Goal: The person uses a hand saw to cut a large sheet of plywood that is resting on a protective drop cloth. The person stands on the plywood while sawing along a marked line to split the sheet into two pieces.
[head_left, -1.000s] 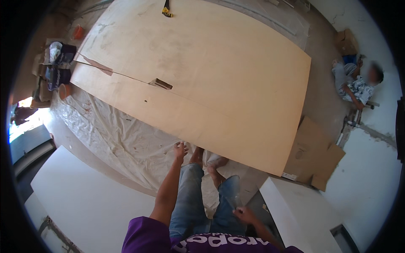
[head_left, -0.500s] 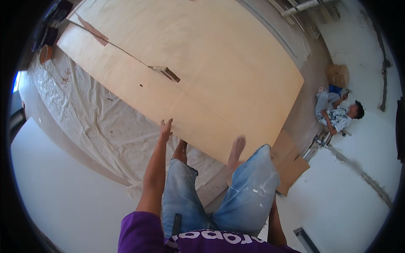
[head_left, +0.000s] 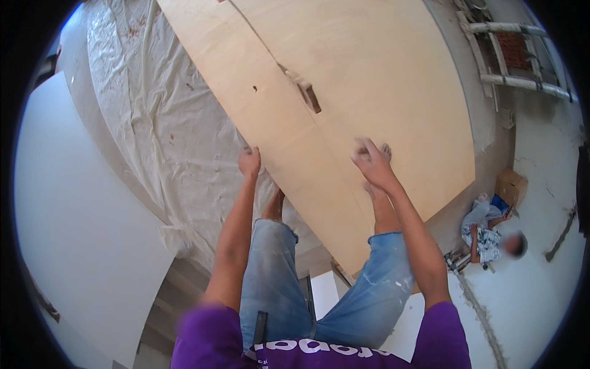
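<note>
A large sheet of plywood (head_left: 393, 80) spreads in front of me, with a long slit at its far side and a thin line running on toward me. At the slit's near end is a wooden-handled tool, seemingly a handsaw (head_left: 304, 91); its blade is not visible. My left hand (head_left: 249, 162), fingers curled in, is right beside the sheet's left edge, with nothing visible in it. Blurred by motion, my right hand (head_left: 372, 163) hovers above the plywood near my foot (head_left: 386, 150), its fingers apart and holding nothing. The saw lies beyond both hands.
Wrinkled plastic sheeting (head_left: 141, 123) covers floor on the left, beside a pale panel (head_left: 80, 227). On the right, a person (head_left: 485, 237) sits near a cardboard box (head_left: 511, 187). A ladder-like frame (head_left: 519, 55) stands at the far right.
My view has turned and shifted forward. The right hand has come up from beside my leg to above the plywood. My left hand's fingers have curled in. The saw stays in place on the sheet.
</note>
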A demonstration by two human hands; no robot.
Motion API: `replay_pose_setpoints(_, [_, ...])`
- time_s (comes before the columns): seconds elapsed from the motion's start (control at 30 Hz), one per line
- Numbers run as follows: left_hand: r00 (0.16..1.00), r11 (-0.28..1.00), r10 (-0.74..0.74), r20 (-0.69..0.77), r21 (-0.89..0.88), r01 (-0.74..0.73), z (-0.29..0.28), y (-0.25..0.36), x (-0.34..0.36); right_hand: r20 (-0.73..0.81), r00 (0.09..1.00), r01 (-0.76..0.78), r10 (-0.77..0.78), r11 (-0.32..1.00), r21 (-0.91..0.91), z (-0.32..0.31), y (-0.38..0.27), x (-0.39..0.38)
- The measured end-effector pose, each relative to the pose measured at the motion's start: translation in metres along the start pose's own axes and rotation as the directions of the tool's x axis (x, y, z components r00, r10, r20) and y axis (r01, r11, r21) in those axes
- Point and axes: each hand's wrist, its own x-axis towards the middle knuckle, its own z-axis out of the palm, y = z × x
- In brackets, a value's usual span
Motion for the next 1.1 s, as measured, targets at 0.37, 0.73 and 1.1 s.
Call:
replay_pose_setpoints(0.37, [0.990, 0.930, -0.085, -0.114, -0.366, 0.038, -0.004, -0.005, 0.128, -0.109, 0.992, 0.071, -0.063, 0.995, 0.068, 0.130, -0.022, 0.218])
replay_pose_setpoints(0.73, [0.931, 0.860, -0.099, -0.352, -0.500, -0.098, 0.031, 0.036, 0.176, -0.145, 0.988, 0.078, -0.046, 0.972, 0.223, 0.140, -0.025, 0.260])
replay_pose_setpoints(1.1, [0.899, 0.922, -0.165, -0.405, -0.387, -0.005, 0.038, 0.047, 0.161, -0.213, 0.976, 0.096, -0.038, 0.959, 0.266, 0.112, -0.002, 0.109])
